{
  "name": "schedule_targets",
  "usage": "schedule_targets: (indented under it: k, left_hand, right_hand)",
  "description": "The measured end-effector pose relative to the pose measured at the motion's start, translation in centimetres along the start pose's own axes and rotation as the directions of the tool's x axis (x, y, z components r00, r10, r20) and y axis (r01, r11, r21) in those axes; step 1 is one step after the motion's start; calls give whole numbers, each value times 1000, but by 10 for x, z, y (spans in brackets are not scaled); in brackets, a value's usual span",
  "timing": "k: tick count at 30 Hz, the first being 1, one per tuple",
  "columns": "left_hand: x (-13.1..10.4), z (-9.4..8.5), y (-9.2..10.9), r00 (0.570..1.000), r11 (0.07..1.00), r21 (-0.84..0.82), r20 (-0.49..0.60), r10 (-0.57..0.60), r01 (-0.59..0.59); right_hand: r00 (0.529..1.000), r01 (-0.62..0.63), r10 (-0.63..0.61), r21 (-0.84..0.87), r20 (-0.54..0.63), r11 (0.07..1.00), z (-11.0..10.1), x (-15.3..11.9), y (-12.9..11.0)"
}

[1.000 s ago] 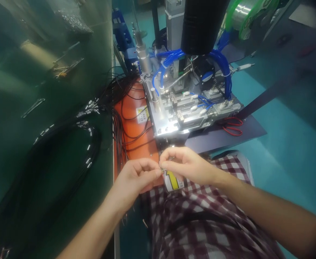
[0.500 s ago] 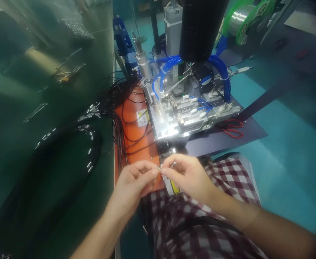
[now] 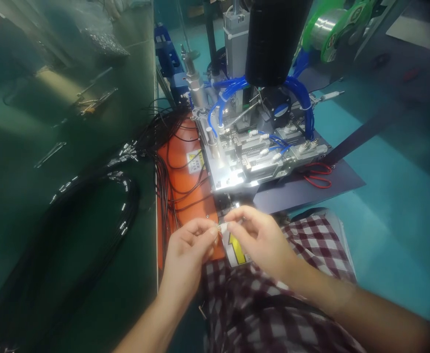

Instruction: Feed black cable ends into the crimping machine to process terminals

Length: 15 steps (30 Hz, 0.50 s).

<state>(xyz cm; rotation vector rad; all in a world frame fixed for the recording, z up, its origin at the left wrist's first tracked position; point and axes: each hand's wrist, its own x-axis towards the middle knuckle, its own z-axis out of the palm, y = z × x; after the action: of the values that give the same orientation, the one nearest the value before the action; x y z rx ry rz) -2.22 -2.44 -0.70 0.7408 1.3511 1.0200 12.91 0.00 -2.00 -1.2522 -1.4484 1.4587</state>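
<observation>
Your left hand (image 3: 187, 250) is closed to a thumb-and-forefinger pinch on fine pale strands (image 3: 219, 229), just below the centre of the frame. Your right hand (image 3: 264, 240) is half curled beside them, its thumb and forefinger tips nearly together; whether it has hold of a strand, I cannot tell. Bringing both sets of fingertips close in front of you probably steadies such thin, limp ends and keeps them in sight; your other fingers fold out of the way. Beneath and just beyond, a white label with a yellow arrow (image 3: 237, 249) shows beside the orange metal plate (image 3: 185, 184). Loose black cables (image 3: 163, 191) lie across that plate, likely so that single ends are within easy reach of your left hand. Past the hands, the silver metal machine (image 3: 226, 179), with its curved blue tubes (image 3: 233, 88), stands close, its brightly lit corner towards you. A thick black hose (image 3: 272, 44) hangs over it, and a green spool of silver wire (image 3: 325, 32) is at the upper right. On the left, the dark green bench (image 3: 90, 294) carries a looped bundle of black cables with shiny tips (image 3: 132, 196), the curve perhaps keeping their length together; a slim metal tool (image 3: 49, 154) lies farther left.
</observation>
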Motion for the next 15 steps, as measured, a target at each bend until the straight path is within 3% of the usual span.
schedule_targets:
  k: [3, 8, 10, 13, 15]
  left_hand:
    - [0, 0, 3, 999, 1000, 22, 42, -16, 15]
    - [-1, 4, 3, 999, 1000, 22, 48, -4, 3]
    - [0, 5, 2, 999, 1000, 14, 49, -4, 3]
    - [2, 5, 2, 998, 999, 26, 63, -22, 20]
    - [2, 4, 3, 997, 999, 38, 65, -30, 28]
  right_hand:
    - [1000, 6, -6, 6, 19, 1000, -1, 3, -4]
    - [964, 239, -256, -207, -64, 949, 2, 2, -5]
    - [976, 194, -209, -202, -55, 960, 0, 3, -4]
    - [999, 47, -46, -63, 13, 997, -5, 7, -5]
    - [998, 10, -10, 5, 64, 1000, -9, 11, -7]
